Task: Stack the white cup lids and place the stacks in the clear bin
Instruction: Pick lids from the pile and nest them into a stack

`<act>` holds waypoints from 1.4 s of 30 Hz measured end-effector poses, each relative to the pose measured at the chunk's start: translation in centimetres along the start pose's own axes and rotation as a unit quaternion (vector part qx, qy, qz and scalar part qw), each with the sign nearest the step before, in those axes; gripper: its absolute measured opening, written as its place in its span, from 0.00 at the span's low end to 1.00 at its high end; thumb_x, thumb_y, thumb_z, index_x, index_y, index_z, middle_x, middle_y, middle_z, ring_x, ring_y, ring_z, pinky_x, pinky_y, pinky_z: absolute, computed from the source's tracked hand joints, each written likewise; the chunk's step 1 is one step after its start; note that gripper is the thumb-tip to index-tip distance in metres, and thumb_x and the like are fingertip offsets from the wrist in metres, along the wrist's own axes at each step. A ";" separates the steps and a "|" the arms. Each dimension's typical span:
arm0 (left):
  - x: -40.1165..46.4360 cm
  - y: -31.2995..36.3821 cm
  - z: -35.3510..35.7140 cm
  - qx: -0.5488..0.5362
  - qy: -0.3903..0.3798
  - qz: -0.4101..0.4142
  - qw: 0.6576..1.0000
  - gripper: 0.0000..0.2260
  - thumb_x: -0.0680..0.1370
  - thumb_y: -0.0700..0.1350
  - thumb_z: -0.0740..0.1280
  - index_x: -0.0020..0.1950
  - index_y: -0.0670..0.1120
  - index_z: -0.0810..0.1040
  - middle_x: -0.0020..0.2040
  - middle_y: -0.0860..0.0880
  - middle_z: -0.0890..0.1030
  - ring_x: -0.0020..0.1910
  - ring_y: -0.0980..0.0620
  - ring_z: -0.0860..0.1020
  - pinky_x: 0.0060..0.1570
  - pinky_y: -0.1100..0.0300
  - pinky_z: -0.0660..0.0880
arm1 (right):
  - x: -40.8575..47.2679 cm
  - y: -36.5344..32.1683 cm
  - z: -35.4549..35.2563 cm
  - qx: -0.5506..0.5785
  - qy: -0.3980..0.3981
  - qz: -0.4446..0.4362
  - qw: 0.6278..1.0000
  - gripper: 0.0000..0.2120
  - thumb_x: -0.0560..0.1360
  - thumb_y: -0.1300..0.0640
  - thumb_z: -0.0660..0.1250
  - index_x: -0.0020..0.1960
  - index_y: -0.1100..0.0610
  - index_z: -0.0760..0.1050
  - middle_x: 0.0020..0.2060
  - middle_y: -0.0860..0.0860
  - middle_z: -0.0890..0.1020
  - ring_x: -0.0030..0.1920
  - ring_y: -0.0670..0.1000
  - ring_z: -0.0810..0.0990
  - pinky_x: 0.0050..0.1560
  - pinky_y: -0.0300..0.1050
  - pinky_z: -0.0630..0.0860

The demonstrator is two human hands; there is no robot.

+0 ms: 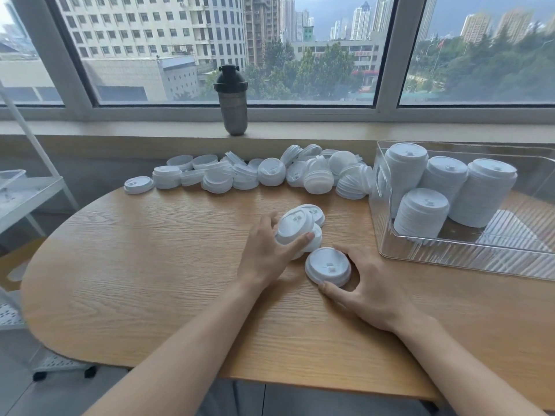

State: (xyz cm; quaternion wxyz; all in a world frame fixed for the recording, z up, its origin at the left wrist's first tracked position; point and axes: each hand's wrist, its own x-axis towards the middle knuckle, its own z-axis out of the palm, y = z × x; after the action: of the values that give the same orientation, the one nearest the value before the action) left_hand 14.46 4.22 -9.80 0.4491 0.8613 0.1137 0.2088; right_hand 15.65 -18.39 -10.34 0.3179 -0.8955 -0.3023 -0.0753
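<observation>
Now the left hand [264, 253] is gripping a tilted lid clump [295, 228] mid-worktop [135, 265]; right hand [365, 291] is pinching a single flat lid [328, 265] just beside it. Best to square rims, spouts aligned, w/ light pressure, before nesting. Clear bin [450, 256] is waiting nearby at right.

We see four tall stacks of lids [420, 187] in one clear bin [450, 259]. One dark bottle [232, 100] stands on the sill. Two hands, left [264, 253] and right [369, 292]. The loose lids [240, 172] are too many to count.
</observation>
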 end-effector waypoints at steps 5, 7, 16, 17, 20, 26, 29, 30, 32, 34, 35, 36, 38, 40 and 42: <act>0.0 -0.2 0.0 -0.028 0.011 0.012 0.999 0.39 0.69 0.65 0.78 0.74 0.50 0.70 0.62 0.56 0.77 0.62 0.57 0.75 0.60 0.63 0.71 | 0.0 0.0 0.2 0.003 0.009 0.007 1.000 0.35 0.69 0.36 0.74 0.71 0.48 0.72 0.62 0.41 0.76 0.64 0.44 0.71 0.66 0.41 0.68; -0.3 -0.4 -0.3 -0.035 0.016 0.022 0.999 0.38 0.69 0.64 0.79 0.73 0.51 0.71 0.63 0.57 0.77 0.62 0.56 0.76 0.62 0.59 0.74 | -0.2 0.0 0.2 0.007 0.013 0.009 1.000 0.35 0.69 0.37 0.75 0.71 0.48 0.72 0.63 0.42 0.76 0.64 0.45 0.72 0.67 0.42 0.68; -3.6 -0.4 -1.2 -0.006 -0.005 0.140 0.990 0.36 0.69 0.55 0.78 0.73 0.50 0.70 0.65 0.56 0.76 0.63 0.61 0.75 0.60 0.72 0.70 | -1.7 -0.3 -0.1 -0.010 0.023 0.027 0.999 0.40 0.64 0.26 0.66 0.70 0.47 0.71 0.61 0.40 0.75 0.64 0.44 0.70 0.66 0.46 0.71; -4.1 -0.5 -1.5 0.002 -0.024 0.151 0.988 0.36 0.69 0.56 0.77 0.73 0.50 0.70 0.65 0.56 0.77 0.63 0.60 0.75 0.60 0.70 0.70 | -1.9 -0.2 -0.1 -0.011 0.028 0.032 0.999 0.39 0.64 0.26 0.67 0.69 0.46 0.71 0.61 0.40 0.75 0.64 0.43 0.70 0.65 0.46 0.71; -5.3 -0.7 -2.5 0.071 -0.086 0.179 0.978 0.36 0.69 0.59 0.74 0.74 0.51 0.69 0.67 0.57 0.76 0.64 0.60 0.75 0.65 0.61 0.72 | -2.3 -0.1 -0.2 -0.017 0.043 0.042 0.998 0.38 0.66 0.30 0.70 0.70 0.48 0.71 0.63 0.40 0.75 0.64 0.44 0.69 0.65 0.46 0.71; -5.8 -0.5 -3.2 0.145 -0.113 0.182 0.966 0.33 0.72 0.54 0.72 0.76 0.51 0.68 0.66 0.61 0.71 0.70 0.58 0.67 0.72 0.54 0.67 | -2.4 0.0 -0.2 -0.023 0.056 0.053 0.997 0.37 0.67 0.32 0.73 0.70 0.47 0.70 0.63 0.41 0.75 0.64 0.44 0.69 0.66 0.46 0.70; -5.8 -0.4 -3.0 0.178 -0.109 0.194 0.959 0.35 0.71 0.61 0.66 0.77 0.52 0.66 0.74 0.57 0.70 0.74 0.57 0.64 0.75 0.51 0.64 | -2.4 0.1 -0.2 -0.024 0.053 0.055 0.997 0.37 0.67 0.31 0.72 0.70 0.47 0.70 0.64 0.41 0.75 0.65 0.44 0.69 0.66 0.46 0.71; -5.8 -0.4 -2.8 0.185 -0.099 0.191 0.959 0.36 0.71 0.64 0.66 0.77 0.52 0.66 0.75 0.56 0.69 0.74 0.56 0.64 0.75 0.52 0.64 | -2.4 0.1 -0.2 -0.026 0.054 0.055 0.997 0.38 0.66 0.31 0.71 0.70 0.47 0.70 0.64 0.41 0.75 0.65 0.44 0.69 0.65 0.46 0.71; -5.9 -0.4 -2.7 0.206 -0.067 0.176 0.960 0.39 0.69 0.71 0.67 0.75 0.52 0.68 0.71 0.54 0.69 0.70 0.54 0.66 0.71 0.55 0.65 | -2.4 0.0 -0.1 -0.028 0.052 0.056 0.997 0.38 0.66 0.30 0.70 0.70 0.47 0.70 0.63 0.40 0.75 0.64 0.44 0.69 0.65 0.46 0.71; -5.8 -0.4 -2.6 0.236 -0.037 0.158 0.958 0.41 0.67 0.76 0.66 0.72 0.52 0.69 0.66 0.53 0.71 0.66 0.53 0.68 0.67 0.55 0.68 | -2.4 -0.1 -0.1 -0.026 0.055 0.056 0.997 0.39 0.64 0.27 0.68 0.69 0.47 0.71 0.63 0.40 0.75 0.63 0.44 0.69 0.65 0.47 0.71; -5.8 -0.4 -2.5 0.245 -0.029 0.151 0.957 0.41 0.67 0.77 0.66 0.71 0.52 0.70 0.64 0.54 0.72 0.64 0.53 0.69 0.66 0.55 0.68 | -2.4 -0.2 -0.1 -0.026 0.058 0.054 0.997 0.40 0.63 0.26 0.67 0.69 0.47 0.71 0.63 0.40 0.76 0.63 0.45 0.69 0.66 0.47 0.71; -5.8 -0.4 -2.6 0.246 -0.026 0.148 0.957 0.40 0.66 0.77 0.66 0.70 0.52 0.71 0.62 0.54 0.73 0.63 0.53 0.70 0.65 0.54 0.69 | -2.5 -0.2 0.0 -0.026 0.060 0.053 0.996 0.41 0.63 0.26 0.66 0.69 0.47 0.71 0.62 0.40 0.76 0.63 0.45 0.69 0.66 0.48 0.71; -5.8 -0.5 -2.6 0.236 -0.035 0.148 0.960 0.36 0.68 0.73 0.67 0.69 0.53 0.71 0.61 0.56 0.75 0.63 0.53 0.71 0.65 0.54 0.68 | -2.5 -0.1 0.0 -0.031 0.062 0.058 0.996 0.42 0.62 0.25 0.66 0.69 0.47 0.71 0.62 0.40 0.76 0.63 0.46 0.68 0.66 0.48 0.71; -5.8 -0.6 -2.5 0.242 -0.044 0.152 0.957 0.32 0.72 0.67 0.68 0.71 0.53 0.70 0.64 0.55 0.75 0.65 0.52 0.71 0.67 0.55 0.67 | -2.5 -0.1 -0.1 -0.045 0.070 0.070 0.994 0.42 0.62 0.24 0.65 0.69 0.47 0.71 0.62 0.41 0.76 0.63 0.46 0.69 0.66 0.49 0.71; -5.9 -0.5 -2.5 0.249 -0.040 0.150 0.956 0.32 0.73 0.65 0.69 0.73 0.53 0.69 0.66 0.54 0.74 0.66 0.52 0.71 0.67 0.55 0.66 | -2.5 -0.2 -0.1 -0.061 0.074 0.075 0.993 0.42 0.62 0.24 0.64 0.69 0.47 0.71 0.62 0.41 0.76 0.63 0.47 0.69 0.66 0.49 0.70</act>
State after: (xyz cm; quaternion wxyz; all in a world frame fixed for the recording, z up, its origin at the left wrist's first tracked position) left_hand 8.07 4.06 -10.46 0.1883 0.9606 0.0132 0.2042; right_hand 13.52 -19.62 -10.98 0.2890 -0.9252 -0.2049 -0.1357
